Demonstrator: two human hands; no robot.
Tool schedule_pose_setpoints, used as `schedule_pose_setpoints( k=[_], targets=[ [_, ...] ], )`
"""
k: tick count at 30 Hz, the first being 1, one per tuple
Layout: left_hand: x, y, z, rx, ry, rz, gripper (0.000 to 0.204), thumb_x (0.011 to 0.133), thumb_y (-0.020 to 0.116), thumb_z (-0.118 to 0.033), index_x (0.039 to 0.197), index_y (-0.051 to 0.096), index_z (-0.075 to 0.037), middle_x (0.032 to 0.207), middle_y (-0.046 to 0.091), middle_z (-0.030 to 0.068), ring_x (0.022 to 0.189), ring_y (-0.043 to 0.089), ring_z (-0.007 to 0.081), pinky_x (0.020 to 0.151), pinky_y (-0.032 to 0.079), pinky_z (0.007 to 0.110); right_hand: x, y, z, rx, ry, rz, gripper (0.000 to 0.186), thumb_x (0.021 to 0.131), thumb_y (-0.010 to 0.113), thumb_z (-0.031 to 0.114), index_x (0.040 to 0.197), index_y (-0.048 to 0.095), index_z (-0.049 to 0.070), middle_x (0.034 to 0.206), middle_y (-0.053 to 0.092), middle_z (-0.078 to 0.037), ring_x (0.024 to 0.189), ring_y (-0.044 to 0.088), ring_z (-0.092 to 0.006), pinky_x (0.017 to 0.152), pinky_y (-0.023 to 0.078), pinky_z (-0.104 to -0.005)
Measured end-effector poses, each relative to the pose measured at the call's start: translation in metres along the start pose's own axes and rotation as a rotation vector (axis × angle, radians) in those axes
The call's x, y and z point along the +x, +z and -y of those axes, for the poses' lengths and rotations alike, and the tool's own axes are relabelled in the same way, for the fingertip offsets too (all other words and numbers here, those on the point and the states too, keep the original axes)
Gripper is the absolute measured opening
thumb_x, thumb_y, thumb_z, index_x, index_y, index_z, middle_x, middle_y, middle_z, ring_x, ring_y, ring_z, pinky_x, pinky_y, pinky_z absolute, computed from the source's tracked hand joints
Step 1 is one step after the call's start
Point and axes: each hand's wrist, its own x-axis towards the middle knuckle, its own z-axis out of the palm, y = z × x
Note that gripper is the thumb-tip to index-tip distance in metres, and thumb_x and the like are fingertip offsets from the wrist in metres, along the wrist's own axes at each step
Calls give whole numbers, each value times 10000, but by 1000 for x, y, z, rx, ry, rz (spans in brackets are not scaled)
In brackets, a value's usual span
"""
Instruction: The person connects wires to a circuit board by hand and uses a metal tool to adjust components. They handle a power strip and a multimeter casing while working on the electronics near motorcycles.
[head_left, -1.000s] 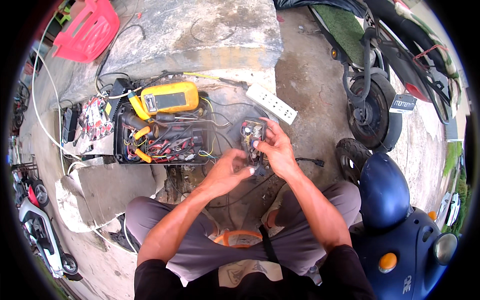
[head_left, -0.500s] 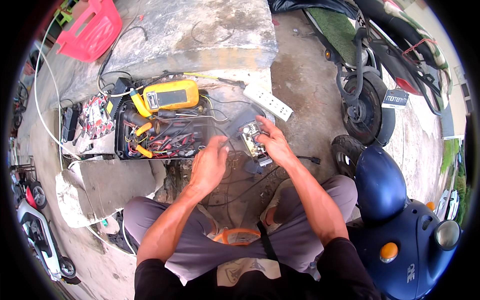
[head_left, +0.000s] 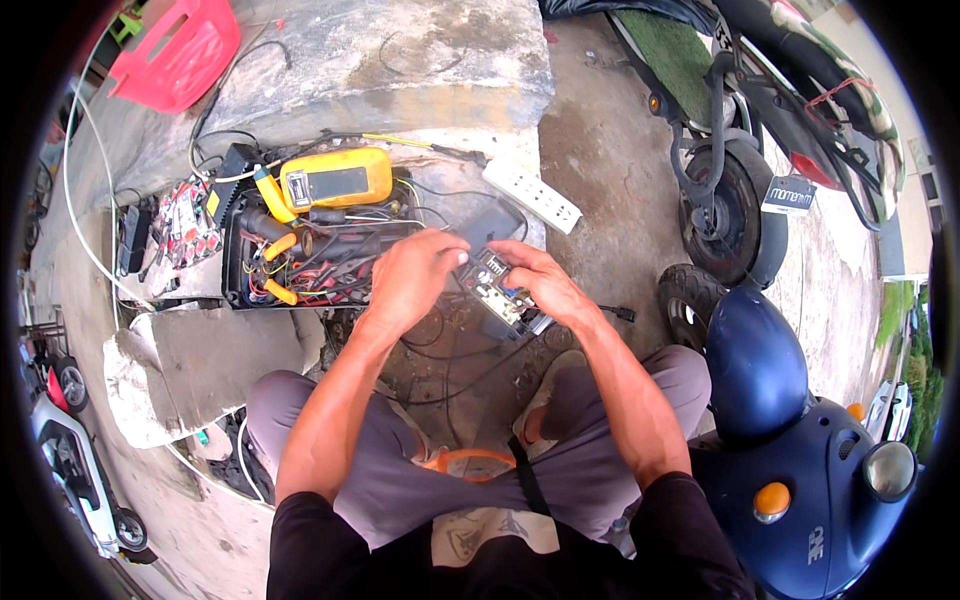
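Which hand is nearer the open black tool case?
The left hand, overlapping the tool case in view; the right hand is farther off, holding the circuit board.

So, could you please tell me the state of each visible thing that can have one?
Circuit board: uncovered, components exposed.
Right grip: holding the board.
Left grip: by the board's edge; hold unclear.
Toolbox: open, cluttered.
Yellow meter: lying face up; on or off unclear.
White power strip: lying face up.
Blue scooter's headlamp: seemingly unlit.
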Motion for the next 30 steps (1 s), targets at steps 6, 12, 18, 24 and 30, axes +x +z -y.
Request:
schedule_pose_setpoints(
  k=[6,12,18,24,30],
  targets=[
    [9,5,15,-126,-91,79,221,1025,698,-247,1190,823,-170,1175,796,86,1087,755,310,964,554,426,-4,4,15,82,47,-21,520,1062,634,283,1478,612,-28,1300,719,-117,1205,659,-191,1046,504,-344],
    [12,8,20,-118,-30,57,197,990,740,-137,1163,832,-116,1058,796,87,1045,710,248,970,538,380,-2,4,12,-80,0,-43,591,1076,688,457,1411,663,-29,1272,737,-108,1160,660,-173,1019,509,-333],
    [11,2,13,-75,69,48,198,940,776,-34,1120,839,-88,1008,791,68,959,609,226,935,524,371,-3,3,15,-47,13,22,551,1064,708,474,1311,717,-18,1142,769,-77,1059,658,-139,943,521,-324],
    [7,-2,8,-23,238,31,220,903,783,0,1096,841,-88,962,771,54,938,599,244,912,527,379,-3,3,17,-87,112,-4,470,1023,725,435,1226,752,12,1039,746,-40,957,631,-135,861,506,-325],
    [3,-7,2,46,349,15,202,901,782,1,1080,831,-80,938,752,55,939,591,254,895,521,393,-3,7,20,-93,147,6,436,989,734,397,1181,750,5,1007,735,-42,908,614,-127,803,485,-324]
  ],
)
